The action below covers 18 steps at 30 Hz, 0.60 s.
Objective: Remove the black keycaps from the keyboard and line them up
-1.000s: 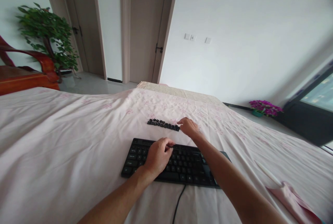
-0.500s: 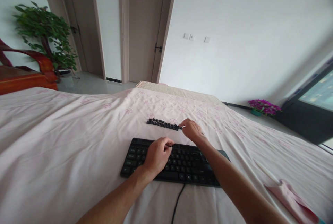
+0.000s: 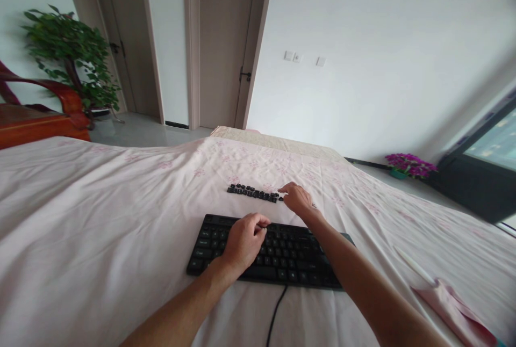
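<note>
A black keyboard (image 3: 298, 261) lies on the pale cloth, its cable running toward me. My left hand (image 3: 246, 237) rests over the keyboard's upper middle, thumb and fingers pinched together; anything between them is too small to make out. Beyond the keyboard, several loose black keycaps (image 3: 253, 192) form two uneven rows. At the right end of those rows is my right hand (image 3: 297, 197), its index finger stretched out just above the last keycaps and the other fingers partly hidden.
A pink-flowered cloth (image 3: 133, 202) covers the wide surface, with wrinkles on the left. On the right lie a white stick (image 3: 415, 264) and a pink cloth piece (image 3: 455, 306). A wooden armchair (image 3: 68, 105) and a leafy plant (image 3: 72, 51) stand at the far left.
My right hand's index finger has lifted slightly off the keycaps at the row's right end. My left hand stays in place over the keyboard.
</note>
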Each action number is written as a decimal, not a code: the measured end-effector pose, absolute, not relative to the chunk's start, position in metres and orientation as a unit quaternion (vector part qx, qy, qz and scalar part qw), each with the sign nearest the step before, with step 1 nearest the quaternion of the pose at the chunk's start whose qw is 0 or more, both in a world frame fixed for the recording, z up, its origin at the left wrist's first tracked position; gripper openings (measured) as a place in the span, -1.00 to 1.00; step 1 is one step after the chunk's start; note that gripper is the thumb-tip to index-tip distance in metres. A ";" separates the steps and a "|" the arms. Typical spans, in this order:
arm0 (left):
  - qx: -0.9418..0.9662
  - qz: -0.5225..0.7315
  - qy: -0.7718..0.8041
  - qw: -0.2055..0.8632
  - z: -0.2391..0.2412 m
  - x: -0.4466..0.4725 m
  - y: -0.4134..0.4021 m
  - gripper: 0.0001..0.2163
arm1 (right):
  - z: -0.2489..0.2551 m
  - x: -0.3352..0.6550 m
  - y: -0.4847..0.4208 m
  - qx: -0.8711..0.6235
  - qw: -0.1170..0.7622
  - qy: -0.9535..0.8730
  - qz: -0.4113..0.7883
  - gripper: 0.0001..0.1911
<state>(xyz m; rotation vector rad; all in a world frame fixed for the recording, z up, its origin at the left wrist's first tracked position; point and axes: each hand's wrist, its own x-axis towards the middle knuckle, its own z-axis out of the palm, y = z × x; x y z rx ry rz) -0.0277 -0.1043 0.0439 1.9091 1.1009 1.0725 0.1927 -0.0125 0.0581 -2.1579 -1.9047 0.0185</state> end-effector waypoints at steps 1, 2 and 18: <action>0.732 0.412 0.423 0.340 0.044 -0.028 -0.104 -0.78 | 0.059 0.194 -0.014 -0.744 0.137 -0.654 0.006 -0.53; 0.732 0.412 0.423 0.340 0.045 -0.028 -0.105 -0.78 | 0.061 0.196 -0.015 -0.745 0.142 -0.652 0.005 -0.52; 0.736 0.409 0.423 0.335 0.045 -0.028 -0.105 -0.79 | 0.057 0.196 -0.025 -0.723 0.095 -0.684 -0.016 -0.56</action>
